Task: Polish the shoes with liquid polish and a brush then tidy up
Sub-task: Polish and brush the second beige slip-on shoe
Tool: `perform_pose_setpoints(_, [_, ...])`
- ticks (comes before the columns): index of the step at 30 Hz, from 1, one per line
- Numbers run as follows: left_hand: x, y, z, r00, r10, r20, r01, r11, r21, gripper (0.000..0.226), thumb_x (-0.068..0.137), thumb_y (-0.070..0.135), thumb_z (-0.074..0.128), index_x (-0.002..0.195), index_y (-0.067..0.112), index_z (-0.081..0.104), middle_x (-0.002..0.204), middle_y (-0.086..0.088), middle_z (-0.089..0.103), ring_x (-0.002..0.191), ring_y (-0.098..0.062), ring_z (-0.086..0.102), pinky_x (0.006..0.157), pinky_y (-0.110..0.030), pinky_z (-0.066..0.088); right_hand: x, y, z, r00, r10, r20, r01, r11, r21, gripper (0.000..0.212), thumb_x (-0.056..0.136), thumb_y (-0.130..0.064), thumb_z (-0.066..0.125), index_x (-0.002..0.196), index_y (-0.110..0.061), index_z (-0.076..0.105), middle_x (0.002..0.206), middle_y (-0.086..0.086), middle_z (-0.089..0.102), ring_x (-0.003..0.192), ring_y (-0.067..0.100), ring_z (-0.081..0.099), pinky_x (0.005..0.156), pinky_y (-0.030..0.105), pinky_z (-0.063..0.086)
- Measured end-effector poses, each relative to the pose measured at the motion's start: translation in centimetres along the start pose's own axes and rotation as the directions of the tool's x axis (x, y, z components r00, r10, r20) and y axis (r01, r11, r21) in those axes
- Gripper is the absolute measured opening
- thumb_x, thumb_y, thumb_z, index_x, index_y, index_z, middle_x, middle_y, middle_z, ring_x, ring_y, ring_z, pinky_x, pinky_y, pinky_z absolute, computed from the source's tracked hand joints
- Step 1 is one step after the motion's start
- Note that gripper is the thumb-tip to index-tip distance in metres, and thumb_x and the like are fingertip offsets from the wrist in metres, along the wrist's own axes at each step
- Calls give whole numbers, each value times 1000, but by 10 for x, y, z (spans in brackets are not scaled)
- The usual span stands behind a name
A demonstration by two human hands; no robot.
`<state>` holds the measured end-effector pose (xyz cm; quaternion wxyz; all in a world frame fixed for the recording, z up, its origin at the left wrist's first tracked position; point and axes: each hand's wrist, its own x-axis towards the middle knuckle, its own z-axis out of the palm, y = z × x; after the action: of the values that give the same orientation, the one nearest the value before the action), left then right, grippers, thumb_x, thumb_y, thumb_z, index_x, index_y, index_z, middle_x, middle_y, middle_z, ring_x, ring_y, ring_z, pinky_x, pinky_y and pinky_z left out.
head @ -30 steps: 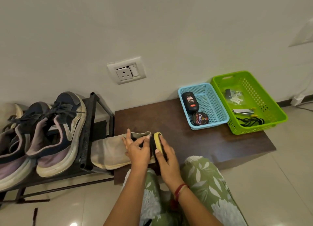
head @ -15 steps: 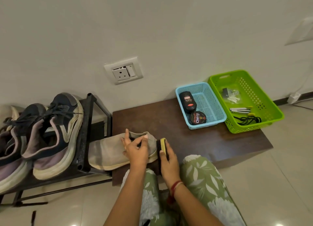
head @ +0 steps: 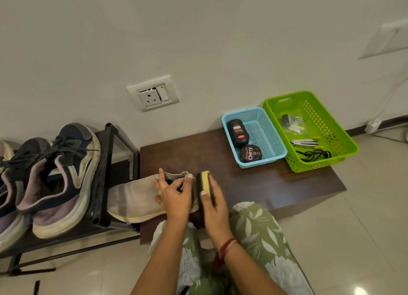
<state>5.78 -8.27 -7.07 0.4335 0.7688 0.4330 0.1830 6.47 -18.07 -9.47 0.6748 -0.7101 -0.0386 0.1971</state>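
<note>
Left hand (head: pixel 174 198): fingers curled round the collar of the beige shoe (head: pixel 134 197).
Right hand (head: pixel 215 210): fingers clamped on the yellow-backed brush (head: pixel 205 182), just right of the heel.
Shoe: on the brown table (head: pixel 276 184), near left corner, toe leftward.
Blue basket (head: pixel 267 137), far right: polish bottle (head: pixel 237 132), polish tin (head: pixel 250 154).

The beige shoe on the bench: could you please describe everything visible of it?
The beige shoe looks like soft fabric with a paler, yellowish sole and no laces showing; grey smudges mark its side. It lies across the dark wooden bench, toe to the left, reaching past the bench's edge up to the shoe rack. The left hand grips its collar at the dark opening. The right hand holds a yellow-backed brush at its heel, bristles facing it; whether they touch cannot be told.
</note>
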Motion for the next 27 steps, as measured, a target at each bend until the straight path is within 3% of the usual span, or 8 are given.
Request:
perform_pose_setpoints(4, [2, -4, -2, 999, -18, 37, 23, 992, -122, 28, 92, 27, 60, 64, 28, 62, 159, 3, 13, 147, -18, 0, 119, -46, 3, 5, 10, 4, 994, 106, 6, -105, 990, -91, 47, 97, -19, 51, 142, -25, 42, 137, -3, 49, 124, 6, 47, 104, 20, 35])
perform_pose_setpoints(8, [7, -7, -1, 997, -43, 69, 55, 980, -189, 28, 91, 25, 61, 64, 31, 63, 158, 8, 14, 146, -14, 0, 119, -46, 5, -1, 6, 3, 995, 66, 68, -54, 984, -167, 47, 98, -27, 49, 141, -38, 37, 121, -15, 47, 107, -9, 47, 89, 5, 33])
perform_pose_setpoints(11, [8, -13, 1, 995, -53, 87, 73, 967, -245, 28, 90, 23, 63, 63, 25, 66, 157, 12, 14, 146, -10, 1, 119, -46, 8, 3, 11, 4, 993, 115, -9, -115, 988, -99, 48, 97, -25, 50, 143, -33, 38, 130, -2, 51, 123, 9, 49, 95, 11, 34])
perform_pose_setpoints(14, [11, -16, 2, 992, -79, 98, 105, 949, -298, 31, 90, 17, 63, 62, 27, 69, 155, 16, 16, 146, -12, 9, 118, -46, 17, 2, 6, 8, 997, 44, 69, -36, 993, -112, 47, 98, -28, 49, 142, -36, 38, 127, -12, 48, 119, -2, 46, 90, 3, 33])
perform_pose_setpoints(17, [11, -19, 3, 990, -91, 103, 121, 934, -335, 37, 88, 19, 66, 55, 34, 72, 143, 29, 16, 144, -14, 17, 116, -47, 20, 4, 6, 5, 998, 67, 14, -65, 994, -91, 47, 97, -24, 50, 141, -34, 38, 129, -4, 51, 123, 9, 48, 93, 7, 32])
perform_pose_setpoints(19, [11, -19, 2, 989, -94, 112, 129, 923, -363, 36, 88, 20, 66, 57, 38, 73, 140, 32, 15, 144, -14, 20, 116, -47, 21, 4, 4, 3, 998, 48, 52, -40, 989, -145, 47, 98, -27, 49, 142, -36, 36, 123, -7, 50, 111, -2, 49, 87, 4, 33])
perform_pose_setpoints(23, [9, -17, 0, 987, -121, 106, 153, 913, -378, 32, 88, 17, 66, 57, 25, 71, 151, 23, 17, 145, -12, 13, 118, -45, 17, 6, 4, 3, 998, 28, 59, -18, 986, -168, 47, 98, -27, 49, 143, -36, 36, 127, -1, 51, 114, 4, 51, 91, 9, 33])
perform_pose_setpoints(27, [9, -11, -1, 986, -127, 105, 159, 894, -418, 28, 89, 11, 63, 66, 25, 69, 155, 14, 20, 145, -10, 9, 118, -43, 17, 3, 4, 4, 991, -8, 132, 34, 980, -197, 47, 98, -32, 48, 142, -40, 35, 121, -10, 49, 110, -3, 49, 87, 3, 36])
